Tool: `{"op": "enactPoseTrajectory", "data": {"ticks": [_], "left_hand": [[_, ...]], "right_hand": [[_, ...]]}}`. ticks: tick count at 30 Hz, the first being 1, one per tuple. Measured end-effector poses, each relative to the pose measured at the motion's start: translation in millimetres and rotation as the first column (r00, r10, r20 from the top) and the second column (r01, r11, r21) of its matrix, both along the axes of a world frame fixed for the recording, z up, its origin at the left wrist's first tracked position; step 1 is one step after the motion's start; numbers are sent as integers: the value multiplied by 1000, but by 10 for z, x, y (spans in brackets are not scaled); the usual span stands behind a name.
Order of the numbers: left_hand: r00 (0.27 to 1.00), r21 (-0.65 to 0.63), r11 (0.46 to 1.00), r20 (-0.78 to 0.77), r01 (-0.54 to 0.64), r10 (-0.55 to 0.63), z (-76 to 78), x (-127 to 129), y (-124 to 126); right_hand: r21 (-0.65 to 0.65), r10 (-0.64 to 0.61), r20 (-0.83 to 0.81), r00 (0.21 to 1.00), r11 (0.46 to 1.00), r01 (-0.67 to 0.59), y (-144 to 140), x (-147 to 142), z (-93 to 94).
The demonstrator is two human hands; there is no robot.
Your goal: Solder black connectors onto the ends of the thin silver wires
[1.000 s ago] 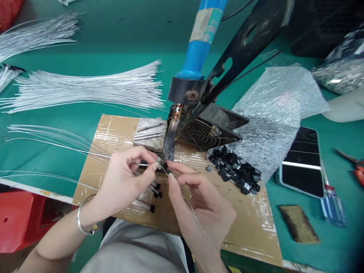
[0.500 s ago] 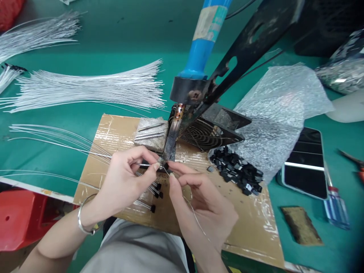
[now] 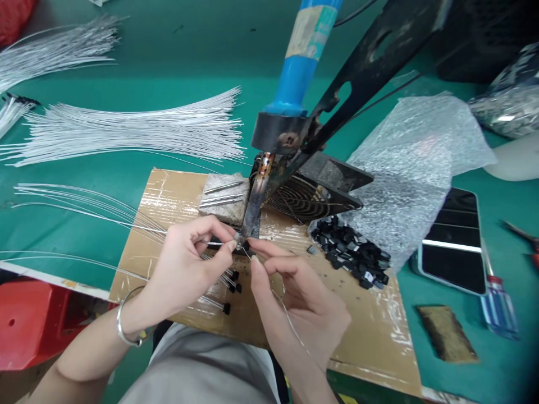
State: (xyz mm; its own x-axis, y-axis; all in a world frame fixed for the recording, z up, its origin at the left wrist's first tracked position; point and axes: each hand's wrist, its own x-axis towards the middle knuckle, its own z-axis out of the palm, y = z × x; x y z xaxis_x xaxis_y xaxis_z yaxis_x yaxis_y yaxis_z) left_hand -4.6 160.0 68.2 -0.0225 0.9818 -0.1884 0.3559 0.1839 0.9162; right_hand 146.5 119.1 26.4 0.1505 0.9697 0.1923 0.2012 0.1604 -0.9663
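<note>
A blue soldering iron [image 3: 295,73] hangs tip-down in a black clamp arm [image 3: 357,84]. My left hand [image 3: 193,258] pinches a thin white wire [image 3: 96,213] just left of the iron's tip; what sits at the wire's end is mostly hidden by the fingertips. From the right, my right hand [image 3: 298,297] pinches a strand of solder wire [image 3: 290,325] whose end reaches the tip, and its tail curls over the palm. Under my left hand lie several wires with black connectors [image 3: 226,308]. Behind the hands a grey block [image 3: 225,210] carries thin metal rods.
Cardboard [image 3: 370,342] covers the work spot. A black fan [image 3: 311,196] stands behind the iron. Black connector pieces [image 3: 353,252] spill from a bubble-wrap bag [image 3: 404,163]. White wire bundles [image 3: 138,132] lie at left; a phone [image 3: 452,241], screwdriver [image 3: 499,308] and brown sponge [image 3: 447,334] at right.
Almost nothing differs. Both hands hold the same pinch at the iron's tip, with only a very slight shift of the right hand.
</note>
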Motion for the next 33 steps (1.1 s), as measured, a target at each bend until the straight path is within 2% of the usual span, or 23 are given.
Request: {"op": "enactPoseTrajectory", "data": {"ticks": [33], "left_hand": [[1000,11,1000,-14,9,-9,22,-2,-9]], "right_hand": [[45,-10,28,1000,999,8,-2,-18,15]]}}
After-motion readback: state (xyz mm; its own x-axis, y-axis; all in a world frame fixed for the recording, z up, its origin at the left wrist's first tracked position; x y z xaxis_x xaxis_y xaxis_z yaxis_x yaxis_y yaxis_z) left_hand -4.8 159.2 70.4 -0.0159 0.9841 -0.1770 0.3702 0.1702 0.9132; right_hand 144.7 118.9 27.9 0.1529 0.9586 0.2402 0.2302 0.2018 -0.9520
